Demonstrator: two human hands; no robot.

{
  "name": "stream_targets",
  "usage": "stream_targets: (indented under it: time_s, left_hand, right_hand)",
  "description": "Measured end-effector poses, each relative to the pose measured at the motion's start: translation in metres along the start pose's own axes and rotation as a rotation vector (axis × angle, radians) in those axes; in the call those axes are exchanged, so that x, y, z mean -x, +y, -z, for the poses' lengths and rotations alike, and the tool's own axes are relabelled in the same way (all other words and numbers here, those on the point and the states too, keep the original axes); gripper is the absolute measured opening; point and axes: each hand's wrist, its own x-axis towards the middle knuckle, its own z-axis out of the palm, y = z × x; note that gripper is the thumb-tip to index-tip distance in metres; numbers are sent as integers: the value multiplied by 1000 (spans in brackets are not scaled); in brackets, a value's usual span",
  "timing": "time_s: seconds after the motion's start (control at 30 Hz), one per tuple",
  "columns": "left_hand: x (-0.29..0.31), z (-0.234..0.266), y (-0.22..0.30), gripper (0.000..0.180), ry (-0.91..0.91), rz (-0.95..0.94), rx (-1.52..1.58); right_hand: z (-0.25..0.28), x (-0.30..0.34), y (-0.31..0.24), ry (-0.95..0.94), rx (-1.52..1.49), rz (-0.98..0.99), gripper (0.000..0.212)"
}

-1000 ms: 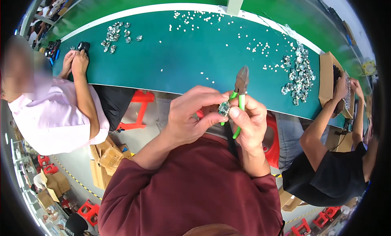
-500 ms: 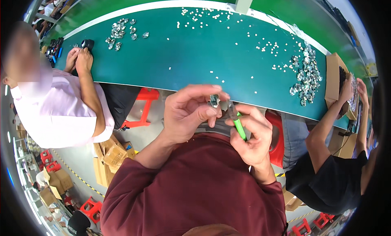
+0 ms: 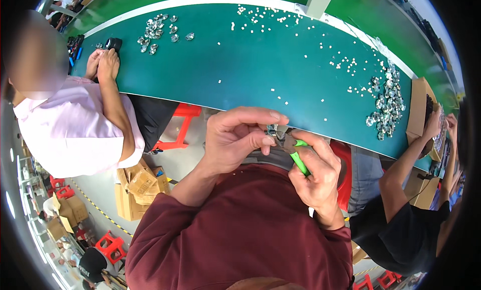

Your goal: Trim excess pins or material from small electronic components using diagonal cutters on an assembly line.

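Between the fingertips and thumb of my left hand is a small clear and dark part, whose exact kind I cannot make out. My right hand is closed around green-handled cutting pliers. The metal jaws point left and are spread, right at the small part. Both hands are held in front of my body, just off the near table edge. Similar clear, shiny parts lie in a large pile at the right of the green table and in a smaller group at the far left.
Small white squares are scattered over the table. A co-worker in a pale shirt handles a black object at the left. Another in black reaches into a cardboard box at the right. Red stools and cartons stand below.
The pliers have come up to the small part, and their jaws now show spread apart beside it. My left hand still holds the part. The whole view has shifted slightly.
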Motion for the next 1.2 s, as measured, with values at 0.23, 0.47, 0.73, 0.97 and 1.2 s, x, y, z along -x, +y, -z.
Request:
stream_targets:
  time_s: [0.23, 0.47, 0.73, 0.97, 1.2]
  left_hand:
    - [-3, 6, -2, 34, -44, 49, -60]
    - [-9, 2, -3, 35, -37, -28, -134]
    - [-7, 1, 1, 28, -26, -132, -150]
    - [0, 2, 7, 27, 2, -135, -215]
    - [3, 4, 9, 27, 13, -166, -206]
  right_hand:
    - [3, -3, 3, 33, 25, 32, 31]
    - [5, -3, 1, 71, 113, 71, 27]
    - [3, -1, -3, 82, 156, 111, 24]
    - [0, 1, -3, 94, 189, 144, 27]
    - [-2, 1, -4, 111, 186, 166, 28]
